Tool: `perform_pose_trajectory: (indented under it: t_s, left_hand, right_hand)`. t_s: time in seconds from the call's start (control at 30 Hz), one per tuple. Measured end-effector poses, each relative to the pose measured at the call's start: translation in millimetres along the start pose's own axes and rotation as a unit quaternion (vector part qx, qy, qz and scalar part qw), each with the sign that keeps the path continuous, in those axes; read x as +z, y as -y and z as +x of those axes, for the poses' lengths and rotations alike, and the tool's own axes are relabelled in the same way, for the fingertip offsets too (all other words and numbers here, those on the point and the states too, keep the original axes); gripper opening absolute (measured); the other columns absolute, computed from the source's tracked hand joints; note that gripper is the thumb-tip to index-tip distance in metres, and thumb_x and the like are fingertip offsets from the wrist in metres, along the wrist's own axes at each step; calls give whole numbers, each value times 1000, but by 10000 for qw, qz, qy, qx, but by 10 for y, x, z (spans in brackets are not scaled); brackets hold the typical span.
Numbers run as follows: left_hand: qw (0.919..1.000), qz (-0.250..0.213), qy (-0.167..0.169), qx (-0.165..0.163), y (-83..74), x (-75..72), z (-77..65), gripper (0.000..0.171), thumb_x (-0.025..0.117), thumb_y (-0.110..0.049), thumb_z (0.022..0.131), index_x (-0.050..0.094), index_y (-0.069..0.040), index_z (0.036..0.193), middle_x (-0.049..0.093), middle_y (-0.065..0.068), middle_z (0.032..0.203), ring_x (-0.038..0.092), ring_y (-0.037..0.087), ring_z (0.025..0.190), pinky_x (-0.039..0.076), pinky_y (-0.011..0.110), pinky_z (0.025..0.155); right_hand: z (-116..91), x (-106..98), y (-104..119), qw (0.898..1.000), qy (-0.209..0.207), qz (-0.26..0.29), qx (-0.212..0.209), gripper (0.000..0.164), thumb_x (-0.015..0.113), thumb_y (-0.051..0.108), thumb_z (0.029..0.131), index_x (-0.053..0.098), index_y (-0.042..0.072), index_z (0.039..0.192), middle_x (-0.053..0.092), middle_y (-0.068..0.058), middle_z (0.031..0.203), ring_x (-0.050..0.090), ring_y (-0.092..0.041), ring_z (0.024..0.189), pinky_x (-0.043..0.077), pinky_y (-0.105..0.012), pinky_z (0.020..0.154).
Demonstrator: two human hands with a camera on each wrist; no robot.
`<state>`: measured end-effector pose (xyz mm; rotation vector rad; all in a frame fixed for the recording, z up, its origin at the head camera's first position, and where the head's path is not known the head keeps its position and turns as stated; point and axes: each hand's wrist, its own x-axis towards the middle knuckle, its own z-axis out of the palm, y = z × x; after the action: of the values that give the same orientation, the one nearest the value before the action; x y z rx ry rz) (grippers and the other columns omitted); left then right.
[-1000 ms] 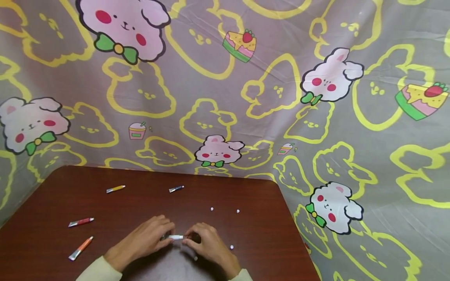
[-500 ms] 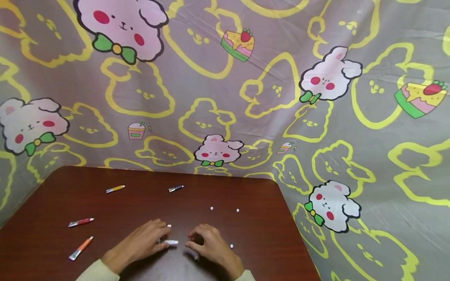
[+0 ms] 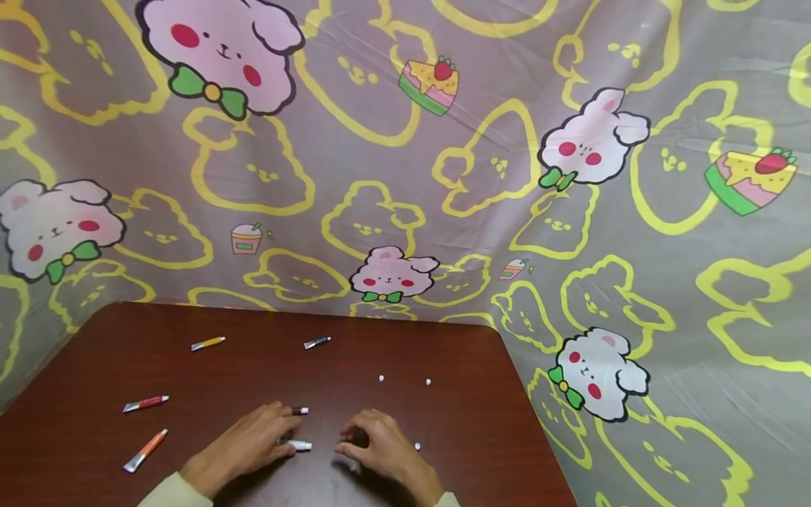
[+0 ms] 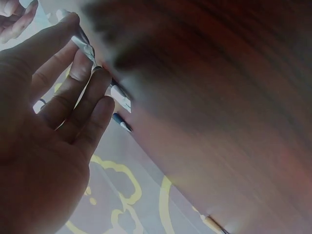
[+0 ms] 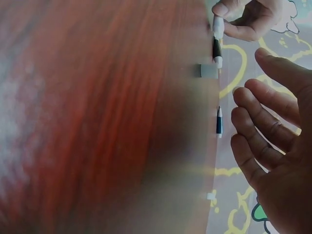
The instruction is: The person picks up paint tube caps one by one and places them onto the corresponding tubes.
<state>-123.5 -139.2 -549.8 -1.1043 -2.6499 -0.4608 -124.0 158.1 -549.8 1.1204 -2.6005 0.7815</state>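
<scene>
My left hand (image 3: 253, 436) pinches a small white paint tube (image 3: 299, 445) between thumb and fingers, its nozzle end pointing right. The left wrist view shows this tube (image 4: 84, 41) at the fingertips. Just beyond those fingers lies a dark paint tube (image 3: 300, 410) with a white end, partly hidden by the hand. My right hand (image 3: 380, 443) hovers apart from the white tube, its fingers loosely bent. Nothing shows between the right fingers (image 5: 243, 117) in the right wrist view. A small pale cap (image 3: 354, 467) lies under the right hand, and another white cap (image 3: 417, 446) sits to its right.
On the brown table (image 3: 253, 373) lie an orange tube (image 3: 146, 451), a red tube (image 3: 146, 403), a yellow tube (image 3: 208, 343) and a blue tube (image 3: 317, 343). Two white caps, one left (image 3: 381, 378) and one right (image 3: 428, 382), sit farther back. A patterned cloth (image 3: 405, 211) hangs behind.
The left hand has moved left and down with the white tube. The right fingers, at the tube's nozzle a second ago, have come apart from it. The dark tube now shows more.
</scene>
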Motion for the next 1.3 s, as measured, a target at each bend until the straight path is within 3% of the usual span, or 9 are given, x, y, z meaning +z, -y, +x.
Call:
perform_pose_trajectory:
  t_s: [0.33, 0.6, 1.03, 1.3]
  left_hand:
    - [9999, -91, 52, -84, 23, 39, -35, 29, 94, -33, 82, 66, -26, 88, 63, -12, 89, 50, 6, 79, 47, 32, 69]
    - [9999, -123, -86, 43, 46, 67, -29, 36, 96, -32, 78, 61, -27, 82, 56, -15, 81, 45, 4, 75, 41, 29, 64]
    - [9989, -412, 158, -131, 41, 51, -20, 34, 94, -32, 82, 61, -27, 82, 56, -17, 81, 42, 1, 76, 39, 27, 65]
    - [9988, -296, -391, 82, 57, 72, -40, 28, 84, -43, 93, 62, -29, 83, 53, -17, 80, 39, -2, 77, 38, 25, 66]
  right_hand:
    - [-49, -56, 4, 9990, 367, -266, 63, 24, 89, 38, 91, 78, 19, 101, 74, 9, 92, 65, -1, 88, 42, -5, 85]
    - [-77, -111, 20, 9951, 712, -675, 100, 29, 89, 46, 89, 79, 22, 102, 74, 12, 94, 64, 2, 91, 46, -10, 84]
    - [-137, -79, 17, 9901, 1033, -854, 410, 33, 92, 51, 83, 79, 27, 100, 69, 18, 87, 57, 8, 85, 39, -14, 79]
    - [-136, -89, 33, 9893, 1122, -873, 322, 24, 91, 43, 86, 77, 28, 98, 70, 18, 85, 56, 8, 86, 38, -16, 79]
